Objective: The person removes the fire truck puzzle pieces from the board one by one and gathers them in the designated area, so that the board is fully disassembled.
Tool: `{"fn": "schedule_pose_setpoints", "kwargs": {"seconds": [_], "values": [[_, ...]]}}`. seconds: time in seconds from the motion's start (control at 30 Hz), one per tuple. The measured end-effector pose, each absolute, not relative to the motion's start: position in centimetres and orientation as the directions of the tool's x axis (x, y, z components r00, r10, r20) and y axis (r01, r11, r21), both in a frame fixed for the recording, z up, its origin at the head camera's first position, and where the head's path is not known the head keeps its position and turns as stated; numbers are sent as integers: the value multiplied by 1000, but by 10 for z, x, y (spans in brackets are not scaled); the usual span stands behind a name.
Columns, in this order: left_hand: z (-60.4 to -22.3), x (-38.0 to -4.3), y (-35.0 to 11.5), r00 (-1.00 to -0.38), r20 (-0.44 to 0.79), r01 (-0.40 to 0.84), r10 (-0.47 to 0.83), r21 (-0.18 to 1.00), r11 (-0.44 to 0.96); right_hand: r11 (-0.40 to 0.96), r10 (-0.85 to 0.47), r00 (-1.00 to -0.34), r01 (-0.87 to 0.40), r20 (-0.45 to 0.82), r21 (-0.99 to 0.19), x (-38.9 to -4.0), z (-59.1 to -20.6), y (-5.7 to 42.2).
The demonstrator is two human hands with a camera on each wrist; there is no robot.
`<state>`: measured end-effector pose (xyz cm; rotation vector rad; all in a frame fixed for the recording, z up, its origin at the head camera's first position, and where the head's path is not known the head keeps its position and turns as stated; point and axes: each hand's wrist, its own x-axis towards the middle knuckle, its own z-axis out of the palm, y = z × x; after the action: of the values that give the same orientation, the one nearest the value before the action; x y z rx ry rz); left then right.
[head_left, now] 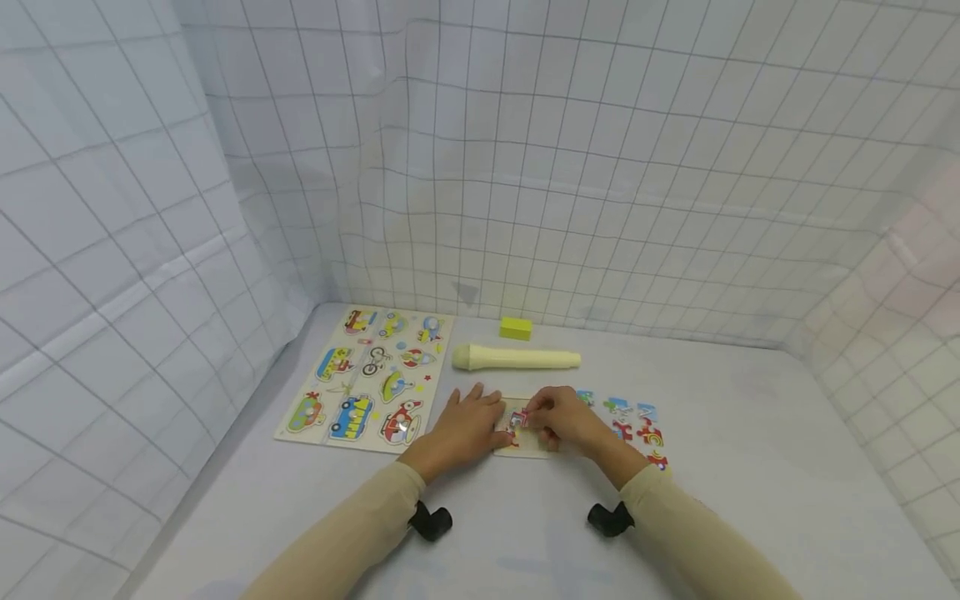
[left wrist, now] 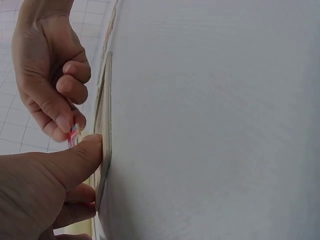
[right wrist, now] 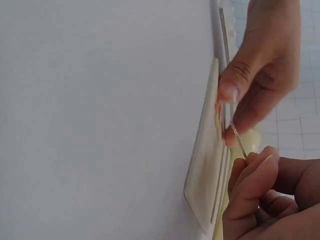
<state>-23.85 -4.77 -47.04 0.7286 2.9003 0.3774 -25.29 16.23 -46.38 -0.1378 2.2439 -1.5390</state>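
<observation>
A small wooden puzzle tray (head_left: pixel 531 444) lies flat between the two hands. My left hand (head_left: pixel 467 427) rests at its left side with fingers spread, the thumb touching the tray near its lower left corner. My right hand (head_left: pixel 567 418) is over the tray's right part and pinches a thin, pink and colourful puzzle piece (right wrist: pixel 239 140) between thumb and finger. In the right wrist view, that piece is tilted and held just off the tray. Some coloured pieces lie in the tray's left part, partly covered by the hands.
Several loose jigsaw pieces (head_left: pixel 622 429) lie to the right, partly behind the right hand. A vehicle picture board (head_left: pixel 315 385) is on the left. Beyond the tray are a cream-coloured microphone-shaped object (head_left: pixel 517 358) and a yellow block (head_left: pixel 516 328). Gridded white cloth (head_left: pixel 562 167) surrounds the table.
</observation>
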Motion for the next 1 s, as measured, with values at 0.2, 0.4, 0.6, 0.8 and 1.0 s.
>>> {"fn": "schedule_pose_setpoints", "kwargs": {"seconds": [0.2,0.4,0.6,0.8,1.0], "values": [[-471,-237,-50,-876,-58,448,479,267,853,429,-240,-923,178,-302,-886,-254,-449,219],[-473,-234,-54,-874,-58,449,482,280,848,478,-242,-902,209,-357,-853,-252,-457,261],[-475,-234,-57,-873,-70,449,483,271,851,509,-272,-907,148,-322,-848,-253,-465,261],[-473,-237,-52,-868,-58,460,493,280,842,618,-230,-929,92,-291,-781,-255,-461,258],[-471,-239,-50,-864,-61,468,500,268,842,737,-152,-964,36,-217,-675,-254,-454,253]]}}
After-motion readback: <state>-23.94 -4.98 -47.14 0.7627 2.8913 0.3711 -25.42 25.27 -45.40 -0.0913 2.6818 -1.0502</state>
